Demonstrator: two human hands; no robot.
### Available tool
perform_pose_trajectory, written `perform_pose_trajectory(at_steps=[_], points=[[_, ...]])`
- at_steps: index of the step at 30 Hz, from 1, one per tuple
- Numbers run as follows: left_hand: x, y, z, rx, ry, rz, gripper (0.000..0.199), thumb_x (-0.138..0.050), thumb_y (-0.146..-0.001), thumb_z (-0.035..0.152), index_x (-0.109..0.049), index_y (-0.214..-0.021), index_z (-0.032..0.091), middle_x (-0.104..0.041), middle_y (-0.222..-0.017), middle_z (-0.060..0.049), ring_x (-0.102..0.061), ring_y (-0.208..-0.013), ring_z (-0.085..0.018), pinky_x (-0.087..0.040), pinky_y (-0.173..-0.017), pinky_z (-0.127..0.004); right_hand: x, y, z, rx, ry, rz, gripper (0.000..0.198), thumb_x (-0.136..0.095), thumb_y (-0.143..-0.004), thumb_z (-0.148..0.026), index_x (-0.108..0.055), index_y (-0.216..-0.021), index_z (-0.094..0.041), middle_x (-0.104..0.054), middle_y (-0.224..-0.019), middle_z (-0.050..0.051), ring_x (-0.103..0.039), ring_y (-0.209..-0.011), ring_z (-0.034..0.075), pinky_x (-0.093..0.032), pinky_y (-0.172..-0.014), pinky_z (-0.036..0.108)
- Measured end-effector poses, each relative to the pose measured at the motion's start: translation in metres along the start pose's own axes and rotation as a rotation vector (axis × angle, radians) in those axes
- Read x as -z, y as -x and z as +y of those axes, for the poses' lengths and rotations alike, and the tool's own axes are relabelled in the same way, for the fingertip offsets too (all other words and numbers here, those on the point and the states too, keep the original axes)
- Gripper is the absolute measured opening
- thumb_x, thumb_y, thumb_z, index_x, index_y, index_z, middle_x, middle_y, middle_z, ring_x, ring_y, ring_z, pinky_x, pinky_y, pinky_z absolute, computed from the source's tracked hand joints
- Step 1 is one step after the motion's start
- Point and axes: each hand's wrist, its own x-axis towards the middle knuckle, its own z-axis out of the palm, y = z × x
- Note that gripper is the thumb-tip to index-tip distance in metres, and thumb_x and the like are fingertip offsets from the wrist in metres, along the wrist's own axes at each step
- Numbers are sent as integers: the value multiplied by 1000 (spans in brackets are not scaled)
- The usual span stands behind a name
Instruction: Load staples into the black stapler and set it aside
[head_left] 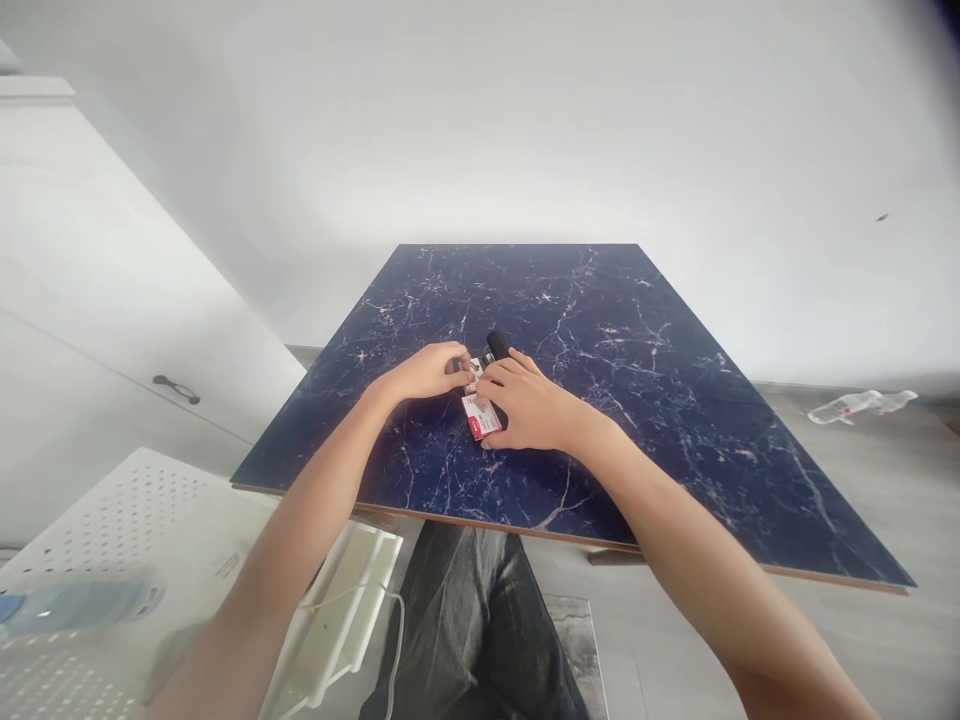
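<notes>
A red and white printed card package [481,416] lies on the dark blue marbled tabletop [622,300], partly covered by my hands. A black cylinder [497,345], like a handle, sticks out past the package's far end; whether it is joined to the package is hidden. My left hand [437,370] has its thumb and fingers closed on the package's far left edge, with something dark at the fingertips. My right hand [525,400] curves over the package from the right, with its thumb at the near edge and its fingers closed on the printed face.
A white perforated surface [142,500] at the lower left holds a clear bottle [90,605]. A white cable [397,640] hangs beside my legs [472,610]. White cabinets [97,270] stand left, and clear plastic bottles [855,405] lie on the floor at right.
</notes>
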Motion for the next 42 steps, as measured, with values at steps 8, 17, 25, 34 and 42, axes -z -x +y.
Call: perform_pose_trajectory(at_steps=[8, 17, 25, 34, 42], points=[[13, 8, -5, -35, 131, -135, 49, -72, -84, 47, -63, -129, 29, -63, -134, -8, -65, -104, -23, -51, -83, -33, -4, -4, 8, -43, 81, 72, 35, -75, -81, -32, -69, -113, -19, -58, -121, 17, -47, -124, 38, -40, -108, 58], [-7, 2, 0, -61, 57, 4, 65, -86, -72, 44, -62, -130, 29, -52, -140, -11, -60, -113, -30, -52, -92, -41, 8, 1, 30, -490, -155, 73, 61, -55, -96, -51, -44, -150, -25, -57, -142, 16, -65, -114, 35, -51, -93, 46], [-16, -2, 1, -82, 86, -2, 70, -87, -70, 49, -59, -131, 29, -52, -137, -10, -62, -112, -29, -50, -94, -40, 1, -6, 38, -656, -316, -30, 30, -52, -98, -45, -63, -114, -23, -76, -94, 7, -70, -75, 24, -49, -71, 32], [-23, 2, 8, -82, -22, 20, 85, -83, -70, 63, -52, -142, 29, -36, -158, -13, -44, -140, -39, -40, -113, -51, -10, -7, 37, -677, -209, 55, 30, -51, -97, -49, -60, -88, -23, -74, -93, 8, -67, -80, 24, -46, -69, 31], [-26, 6, 28, -36, -172, 61, 83, -78, -68, 70, -50, -131, 23, -44, -150, -17, -43, -138, -43, -40, -110, -55, -24, -9, 37, -711, -135, 98, 33, -46, -100, -50, -60, -92, -21, -71, -98, 11, -67, -87, 26, -46, -75, 33]])
